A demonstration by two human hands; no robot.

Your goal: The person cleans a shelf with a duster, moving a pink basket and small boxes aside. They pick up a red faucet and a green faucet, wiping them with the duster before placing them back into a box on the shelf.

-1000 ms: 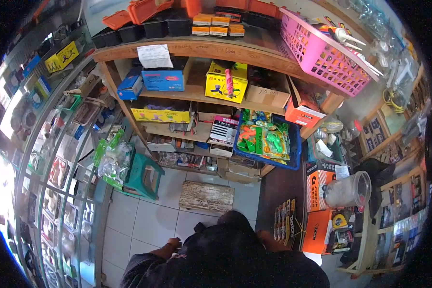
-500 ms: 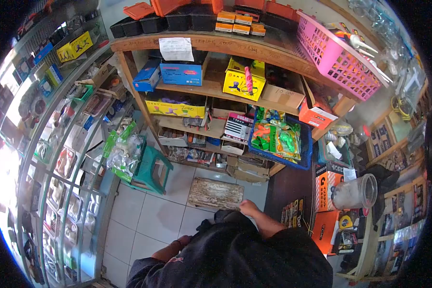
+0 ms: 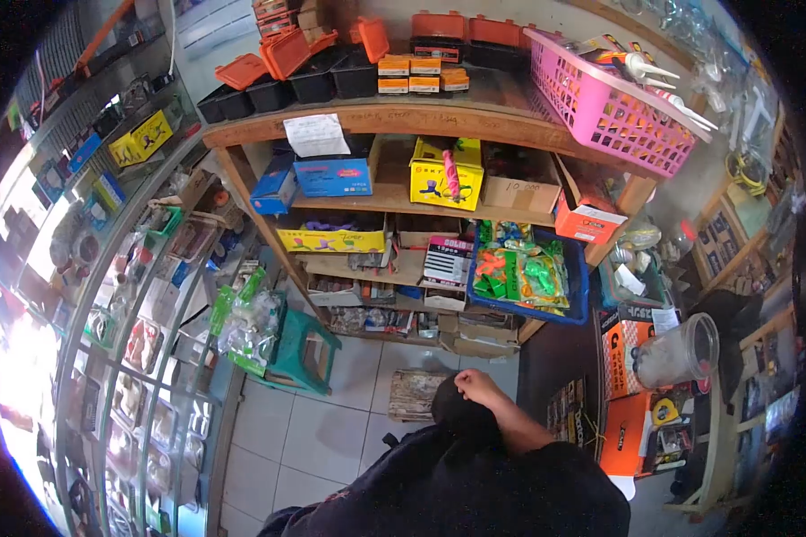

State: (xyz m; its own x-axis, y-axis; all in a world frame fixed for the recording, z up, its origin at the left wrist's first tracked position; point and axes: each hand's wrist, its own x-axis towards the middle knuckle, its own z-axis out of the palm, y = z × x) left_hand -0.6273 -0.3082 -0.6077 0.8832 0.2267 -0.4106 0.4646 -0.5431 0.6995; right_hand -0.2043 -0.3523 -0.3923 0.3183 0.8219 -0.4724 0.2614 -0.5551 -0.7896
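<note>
My right hand (image 3: 478, 387) is loosely closed, fingers curled, over the dark cloth at my knee (image 3: 452, 404). Nothing shows in its fingers. Just beyond it on the tiled floor lies a worn wooden board (image 3: 414, 394), partly covered by my knee. My left hand is out of sight behind my dark shirt (image 3: 457, 488).
A green plastic stool (image 3: 306, 356) carries clear bags with green labels. Ahead is a wooden shelf (image 3: 331, 125) with boxes, a pink basket (image 3: 604, 112) and a blue basket (image 3: 580, 277). A glass display case (image 3: 143, 376) lines the left; orange boxes (image 3: 625, 434) stand at right.
My view has tilted up and shifted left. My left forearm has gone out of sight. My right hand has moved from the board's edge to over my knee, which now covers more of the board.
</note>
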